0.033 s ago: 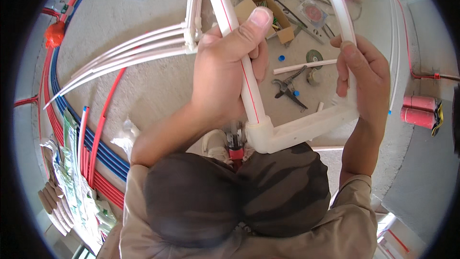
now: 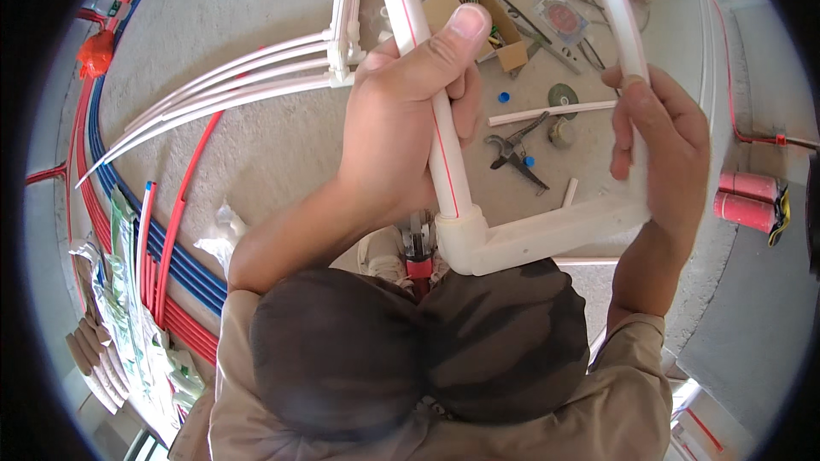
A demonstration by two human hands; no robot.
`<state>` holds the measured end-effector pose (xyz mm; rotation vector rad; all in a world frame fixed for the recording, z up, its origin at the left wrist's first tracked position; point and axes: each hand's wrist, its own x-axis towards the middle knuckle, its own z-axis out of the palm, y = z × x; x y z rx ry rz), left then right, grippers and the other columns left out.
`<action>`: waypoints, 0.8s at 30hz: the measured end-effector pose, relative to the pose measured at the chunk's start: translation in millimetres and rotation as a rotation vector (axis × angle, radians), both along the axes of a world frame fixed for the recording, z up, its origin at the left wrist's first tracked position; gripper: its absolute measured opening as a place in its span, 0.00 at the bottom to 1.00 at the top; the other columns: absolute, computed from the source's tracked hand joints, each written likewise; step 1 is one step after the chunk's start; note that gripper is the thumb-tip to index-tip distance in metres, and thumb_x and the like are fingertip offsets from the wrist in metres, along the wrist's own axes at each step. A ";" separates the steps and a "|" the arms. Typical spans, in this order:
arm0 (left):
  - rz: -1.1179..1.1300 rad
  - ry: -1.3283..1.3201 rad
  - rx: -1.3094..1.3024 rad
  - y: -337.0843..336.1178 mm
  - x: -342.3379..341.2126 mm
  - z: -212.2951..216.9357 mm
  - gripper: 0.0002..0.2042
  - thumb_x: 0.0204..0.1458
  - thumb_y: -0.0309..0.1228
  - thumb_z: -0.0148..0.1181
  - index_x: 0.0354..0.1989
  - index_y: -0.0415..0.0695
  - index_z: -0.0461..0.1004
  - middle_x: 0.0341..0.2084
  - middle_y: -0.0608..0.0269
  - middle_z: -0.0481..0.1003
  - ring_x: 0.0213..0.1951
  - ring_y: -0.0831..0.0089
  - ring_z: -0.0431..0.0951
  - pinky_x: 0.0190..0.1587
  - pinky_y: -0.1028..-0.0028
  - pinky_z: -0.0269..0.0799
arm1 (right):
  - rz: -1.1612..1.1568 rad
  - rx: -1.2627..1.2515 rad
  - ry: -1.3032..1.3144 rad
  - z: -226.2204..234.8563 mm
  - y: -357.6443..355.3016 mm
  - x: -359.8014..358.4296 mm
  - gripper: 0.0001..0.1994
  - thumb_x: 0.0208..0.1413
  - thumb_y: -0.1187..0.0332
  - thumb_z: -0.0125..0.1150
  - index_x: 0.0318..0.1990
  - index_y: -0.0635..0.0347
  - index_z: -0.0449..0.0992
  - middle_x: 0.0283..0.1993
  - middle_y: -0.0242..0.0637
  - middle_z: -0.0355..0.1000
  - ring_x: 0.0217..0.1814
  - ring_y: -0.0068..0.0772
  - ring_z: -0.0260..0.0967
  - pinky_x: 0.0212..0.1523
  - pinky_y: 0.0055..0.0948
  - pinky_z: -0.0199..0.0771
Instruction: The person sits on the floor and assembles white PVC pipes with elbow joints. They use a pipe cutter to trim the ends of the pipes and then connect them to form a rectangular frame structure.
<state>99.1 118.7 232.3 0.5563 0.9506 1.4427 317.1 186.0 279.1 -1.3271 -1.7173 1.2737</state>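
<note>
My left hand [image 2: 389, 124] is wrapped around a white plastic pipe [image 2: 446, 166] with a red stripe, its thumb along the front. At its lower end the pipe enters a white elbow fitting [image 2: 462, 242], close above my knees. From that elbow a short white crosspiece [image 2: 559, 229] runs right, toward a second white pipe [image 2: 617, 10]. My right hand [image 2: 670, 132] is closed around this second pipe, thumb in front; the hand hides the corner where the pieces meet. Beyond my left hand lies a bundle of white pipes [image 2: 231, 84] joined at fittings [image 2: 342, 55].
Red and blue pipes [image 2: 179, 256] curve along the left wall. On the floor ahead are pliers-like cutters [image 2: 517, 154], a cutting disc [image 2: 562, 96], blue caps [image 2: 504, 97] and an open cardboard box [image 2: 512, 55]. Red cylinders [image 2: 746, 199] stand at the right wall.
My right hand and the second pipe have shifted slightly to the right, away from the first pipe. My left hand keeps its grip almost in place.
</note>
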 end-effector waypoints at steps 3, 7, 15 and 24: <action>-0.027 -0.084 -0.094 -1.6 7.4 -1.7 0.25 0.66 0.53 0.55 0.23 0.50 0.60 0.11 0.67 0.60 0.14 0.75 0.60 0.20 0.75 0.57 | -0.032 0.000 0.015 9.2 -11.5 4.5 0.18 0.67 0.60 0.59 0.50 0.71 0.78 0.23 0.27 0.66 0.18 0.15 0.61 0.21 0.16 0.59; -0.031 -0.094 -0.152 -4.2 13.7 0.5 0.24 0.66 0.51 0.56 0.22 0.50 0.60 0.11 0.67 0.61 0.14 0.74 0.60 0.19 0.75 0.57 | -0.034 -0.036 0.078 7.4 -16.8 13.7 0.19 0.68 0.60 0.57 0.53 0.70 0.76 0.23 0.27 0.65 0.18 0.15 0.59 0.21 0.15 0.57; -0.019 -0.108 -0.135 -4.0 20.8 2.1 0.23 0.65 0.48 0.58 0.22 0.50 0.60 0.11 0.68 0.61 0.13 0.75 0.59 0.19 0.74 0.58 | -0.062 -0.018 0.060 10.2 -19.8 19.9 0.20 0.69 0.59 0.56 0.54 0.70 0.75 0.23 0.26 0.64 0.19 0.14 0.59 0.21 0.15 0.57; 0.032 -0.112 -0.092 -7.5 25.2 -1.7 0.20 0.63 0.43 0.61 0.22 0.51 0.61 0.10 0.68 0.62 0.12 0.76 0.60 0.18 0.75 0.57 | -0.072 0.008 0.028 10.0 -22.9 21.3 0.20 0.70 0.61 0.53 0.55 0.72 0.74 0.24 0.27 0.63 0.18 0.13 0.58 0.20 0.13 0.55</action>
